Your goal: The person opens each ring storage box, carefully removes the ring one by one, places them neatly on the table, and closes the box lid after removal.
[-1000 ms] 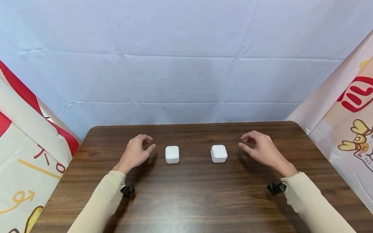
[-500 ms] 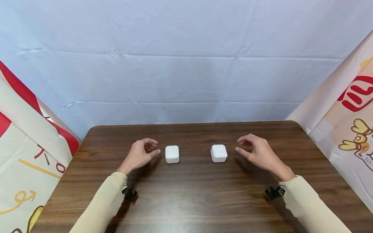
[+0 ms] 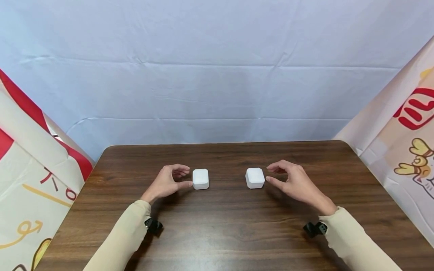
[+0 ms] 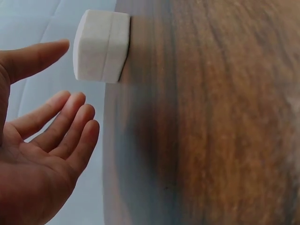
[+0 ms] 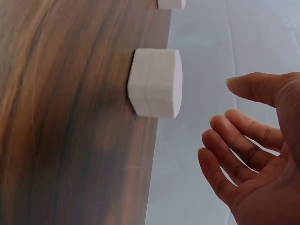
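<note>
Two small white rounded boxes stand side by side on the dark wooden table point(image 3: 217, 233). My left hand point(image 3: 185, 177) lies just left of the left box point(image 3: 200, 178), its thumb and fingers spread on either side of a gap and holding nothing. The thumb tip is very near the box's side; in the left wrist view a thin gap shows between the left hand point(image 4: 63, 75) and the left box point(image 4: 101, 46). My right hand point(image 3: 271, 174) hovers likewise just right of the right box point(image 3: 255, 177), with nothing in it. The right wrist view shows the right hand point(image 5: 220, 108) apart from the right box point(image 5: 155, 82).
A pale blue cloth backdrop point(image 3: 217, 75) hangs behind the table's far edge. Printed banners stand at the left point(image 3: 30, 169) and the right point(image 3: 403, 143). Black wrist cameras point(image 3: 153, 226) sit under both cream sleeves. Bare wood lies between me and the boxes.
Both hands have moved inward toward the boxes, the left to the right and the right to the left. The boxes have stayed in place.
</note>
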`<state>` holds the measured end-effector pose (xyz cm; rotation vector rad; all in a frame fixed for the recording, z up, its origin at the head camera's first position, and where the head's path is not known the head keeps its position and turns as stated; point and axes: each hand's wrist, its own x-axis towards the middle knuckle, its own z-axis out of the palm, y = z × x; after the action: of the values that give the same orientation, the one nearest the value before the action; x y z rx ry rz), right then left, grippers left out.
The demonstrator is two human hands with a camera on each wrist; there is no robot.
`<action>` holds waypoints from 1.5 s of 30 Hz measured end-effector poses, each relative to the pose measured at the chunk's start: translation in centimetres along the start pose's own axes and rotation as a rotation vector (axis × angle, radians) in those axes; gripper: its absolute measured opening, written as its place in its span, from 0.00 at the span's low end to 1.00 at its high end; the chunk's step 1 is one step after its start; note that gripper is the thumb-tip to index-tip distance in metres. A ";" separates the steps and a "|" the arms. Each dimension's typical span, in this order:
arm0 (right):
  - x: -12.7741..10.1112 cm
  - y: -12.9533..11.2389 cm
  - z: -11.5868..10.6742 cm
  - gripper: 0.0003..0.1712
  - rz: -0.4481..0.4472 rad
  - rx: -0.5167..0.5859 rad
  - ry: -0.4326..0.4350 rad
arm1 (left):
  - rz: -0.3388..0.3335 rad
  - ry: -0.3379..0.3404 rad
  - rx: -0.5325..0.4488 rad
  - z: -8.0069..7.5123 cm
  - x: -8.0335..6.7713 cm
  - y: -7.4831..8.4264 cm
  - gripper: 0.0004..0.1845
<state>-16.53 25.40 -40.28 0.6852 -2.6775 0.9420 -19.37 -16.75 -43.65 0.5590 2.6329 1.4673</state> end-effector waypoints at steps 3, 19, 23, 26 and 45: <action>0.1 -0.5 0.3 0.14 0.000 0.025 -0.010 | 0.000 -0.015 -0.012 0.2 0.1 -0.2 0.28; 0.3 -2.7 2.3 0.14 -0.021 0.130 -0.050 | -0.045 -0.059 0.032 1.4 1.1 -0.8 0.37; 0.5 -3.1 2.7 0.14 -0.029 0.135 -0.059 | -0.039 -0.073 0.040 1.5 1.2 -0.8 0.37; 0.6 -3.3 3.0 0.14 -0.040 0.137 -0.064 | -0.037 -0.083 0.040 1.5 1.3 -0.9 0.37; 1.8 -5.0 4.7 0.16 -0.060 0.203 -0.125 | -0.041 -0.136 0.013 1.6 2.0 -1.5 0.38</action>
<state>-15.87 18.30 -40.62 0.8894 -2.6731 1.2040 -21.22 -15.47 -45.52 0.5802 2.5366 1.3511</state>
